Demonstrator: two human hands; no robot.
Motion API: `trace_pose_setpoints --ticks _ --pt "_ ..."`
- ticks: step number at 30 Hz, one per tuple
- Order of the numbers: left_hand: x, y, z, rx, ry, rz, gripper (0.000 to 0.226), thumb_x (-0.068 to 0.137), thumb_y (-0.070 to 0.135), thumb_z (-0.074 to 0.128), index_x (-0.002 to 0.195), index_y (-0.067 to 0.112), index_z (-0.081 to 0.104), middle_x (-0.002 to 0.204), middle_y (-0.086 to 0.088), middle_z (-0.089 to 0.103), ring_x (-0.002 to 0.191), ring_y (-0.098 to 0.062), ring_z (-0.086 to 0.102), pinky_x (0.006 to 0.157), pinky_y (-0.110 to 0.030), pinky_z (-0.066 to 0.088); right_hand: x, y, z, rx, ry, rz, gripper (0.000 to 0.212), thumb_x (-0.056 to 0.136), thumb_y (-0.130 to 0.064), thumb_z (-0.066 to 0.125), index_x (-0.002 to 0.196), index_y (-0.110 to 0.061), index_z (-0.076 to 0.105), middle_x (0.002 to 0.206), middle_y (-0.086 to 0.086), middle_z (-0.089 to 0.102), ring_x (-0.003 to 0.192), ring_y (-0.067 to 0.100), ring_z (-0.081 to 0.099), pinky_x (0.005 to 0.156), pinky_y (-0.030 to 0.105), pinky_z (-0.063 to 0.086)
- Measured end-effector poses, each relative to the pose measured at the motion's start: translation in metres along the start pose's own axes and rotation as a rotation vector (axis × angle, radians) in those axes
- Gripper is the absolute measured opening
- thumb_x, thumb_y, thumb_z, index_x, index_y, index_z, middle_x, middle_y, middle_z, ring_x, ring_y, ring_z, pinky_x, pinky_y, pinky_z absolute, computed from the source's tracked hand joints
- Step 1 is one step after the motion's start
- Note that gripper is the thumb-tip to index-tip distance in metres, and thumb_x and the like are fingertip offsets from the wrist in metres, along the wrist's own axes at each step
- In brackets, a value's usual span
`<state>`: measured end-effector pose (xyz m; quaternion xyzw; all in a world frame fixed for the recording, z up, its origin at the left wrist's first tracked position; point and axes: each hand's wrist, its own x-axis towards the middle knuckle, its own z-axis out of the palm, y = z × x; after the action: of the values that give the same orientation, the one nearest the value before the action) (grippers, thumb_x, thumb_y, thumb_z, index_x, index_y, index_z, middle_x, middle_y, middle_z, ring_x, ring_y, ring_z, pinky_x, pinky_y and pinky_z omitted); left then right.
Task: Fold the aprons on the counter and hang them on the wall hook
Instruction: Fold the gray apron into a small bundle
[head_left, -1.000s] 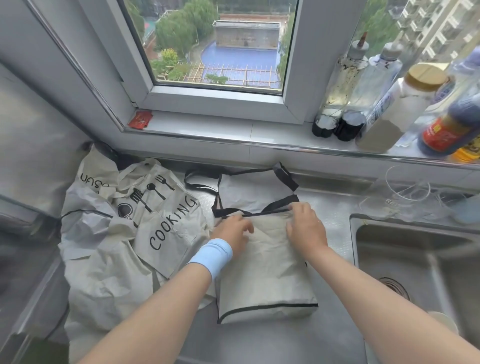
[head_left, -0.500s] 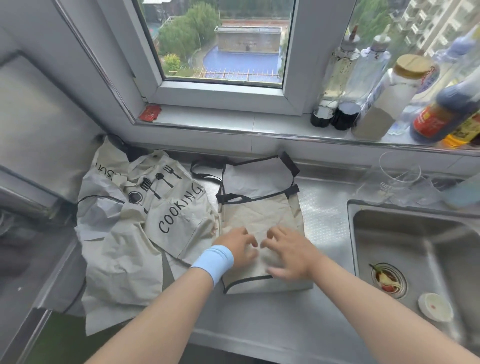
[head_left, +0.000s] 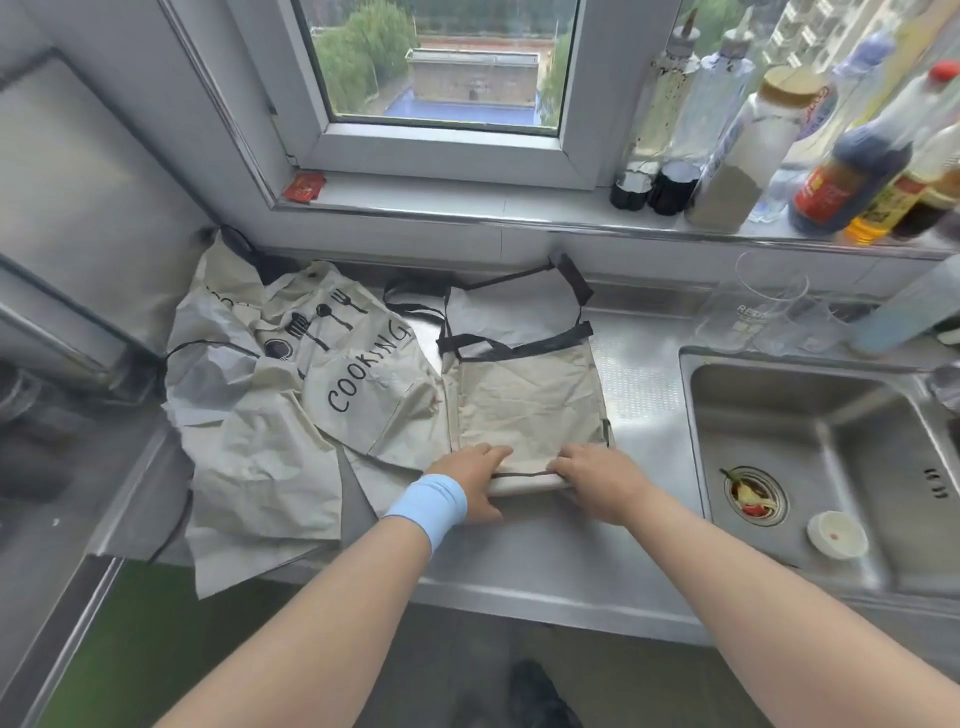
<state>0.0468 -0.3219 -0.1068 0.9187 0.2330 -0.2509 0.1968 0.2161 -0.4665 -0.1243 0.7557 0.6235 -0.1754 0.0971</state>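
Folded apron (head_left: 524, 410): beige, creased cloth folded into a narrow upright rectangle, with a thin black trim line along its near edge.
Straps (head_left: 519, 348): black bands cross the apron's far part, where a paler bib panel sticks out toward the window sill (head_left: 467, 200).
Apron's place: flat on the steel counter (head_left: 545, 561), between the second apron and the sink (head_left: 810, 415), with its near edge toward the person.
Left hand (head_left: 475, 480): clamped on the near left corner of the folded apron, fingers curled over the top of the cloth; a light blue wristband (head_left: 428, 501) sits on the wrist.
Right hand (head_left: 597, 478): clamped on the near right corner, fingers laid over the top of the edge.
Apron against the grip: the near edge bulges as a soft roll between the two hands. The rest of the cloth stretches away from them toward the window.
COOKING apron (head_left: 291, 405): unfolded and crumpled, printed with utensil shapes, lying just left of the folded one and touching it, one corner hanging over the counter's front edge.
Sink contents: food scraps in the drain strainer, with a small white cap beside it.
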Motion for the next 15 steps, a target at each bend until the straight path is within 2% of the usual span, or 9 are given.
trace_pose_setpoints --ticks 3,5,7,9,11,13,15 --pt "-0.009 0.001 -0.010 -0.003 -0.039 -0.011 0.045 0.084 0.018 0.061 0.127 0.028 0.054 0.123 -0.001 0.059 0.115 -0.027 0.057 0.088 -0.034 0.047 -0.011 -0.007 -0.018 0.046 0.025 0.016 0.019 0.087 -0.033 0.052 0.095 -0.021 0.065 0.097 0.002 0.066 0.093 0.028 0.062 0.067 0.032 0.042" --pt "-0.022 0.002 -0.025 -0.018 -0.078 -0.001 0.027 0.086 0.015 0.054 0.110 0.024 0.064 0.104 -0.003 0.065 0.099 -0.028 0.062 0.075 -0.029 0.046 -0.021 -0.008 -0.032 0.169 -0.009 0.070 0.021 0.078 -0.038 0.057 0.078 -0.017 0.063 0.075 -0.001 0.064 0.077 0.025 0.061 0.057 0.030 0.037" --pt "-0.033 -0.002 -0.041 -0.093 -0.155 0.009 0.018 0.084 0.019 0.056 0.100 0.020 0.065 0.084 -0.002 0.063 0.078 -0.025 0.058 0.064 -0.024 0.042 -0.032 -0.003 -0.047 0.387 -0.114 0.153 0.027 0.065 -0.043 0.061 0.069 -0.017 0.061 0.060 -0.004 0.056 0.062 0.018 0.054 0.053 0.029 0.036" --pt "-0.042 -0.007 -0.054 -0.238 -0.175 -0.017 0.012 0.082 0.023 0.060 0.093 0.021 0.064 0.071 0.005 0.056 0.066 -0.019 0.053 0.055 -0.021 0.041 -0.044 0.005 -0.065 0.555 -0.255 0.178 0.024 0.061 -0.040 0.064 0.063 -0.018 0.054 0.059 -0.006 0.047 0.059 0.015 0.044 0.054 0.029 0.033" --pt "-0.046 -0.013 -0.062 -0.366 -0.139 -0.045 0.010 0.083 0.026 0.064 0.093 0.024 0.065 0.072 0.008 0.055 0.068 -0.015 0.053 0.056 -0.021 0.043 -0.054 0.012 -0.081 0.662 -0.322 0.219 0.020 0.060 -0.032 0.064 0.069 -0.016 0.056 0.070 -0.003 0.047 0.065 0.015 0.044 0.057 0.027 0.034" --pt "-0.046 -0.018 -0.067 -0.538 -0.064 -0.066 0.010 0.080 0.022 0.067 0.091 0.021 0.068 0.074 0.004 0.056 0.072 -0.016 0.054 0.061 -0.021 0.045 -0.060 0.018 -0.092 0.810 -0.251 0.278 0.025 0.060 -0.025 0.062 0.082 -0.015 0.066 0.079 -0.002 0.053 0.070 0.015 0.051 0.058 0.023 0.041" --pt "-0.044 -0.020 -0.071 -0.782 0.044 -0.112 0.009 0.073 0.018 0.068 0.083 0.019 0.066 0.069 0.002 0.052 0.067 -0.017 0.051 0.058 -0.023 0.047 -0.057 0.021 -0.099 0.966 -0.101 0.322 0.028 0.064 -0.018 0.063 0.091 -0.019 0.072 0.083 -0.003 0.060 0.073 0.013 0.057 0.057 0.021 0.047"
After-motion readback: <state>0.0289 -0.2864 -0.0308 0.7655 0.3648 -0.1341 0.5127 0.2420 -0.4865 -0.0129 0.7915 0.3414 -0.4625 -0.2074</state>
